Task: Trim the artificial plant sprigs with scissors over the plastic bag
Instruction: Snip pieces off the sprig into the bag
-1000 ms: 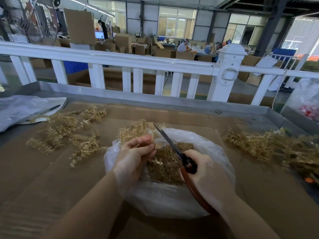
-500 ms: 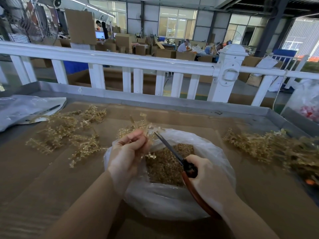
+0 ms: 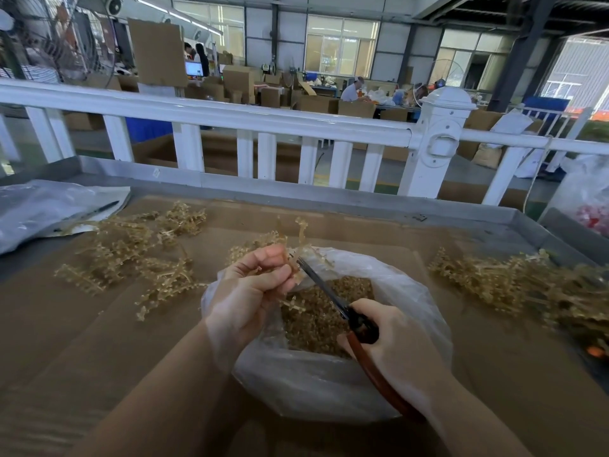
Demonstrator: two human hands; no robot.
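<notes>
Over the last second the left hand [image 3: 250, 291] turns the sprig [image 3: 298, 240] in its grip, so the sprig now stands more upright, with one stalk rising above the fingers. The scissors [image 3: 329, 296] move closer, and their blade tips now meet the sprig beside the left fingertips.

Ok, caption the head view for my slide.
Left hand pinches a golden sprig while the right hand works scissors at it over a clippings-filled plastic bag.
</notes>
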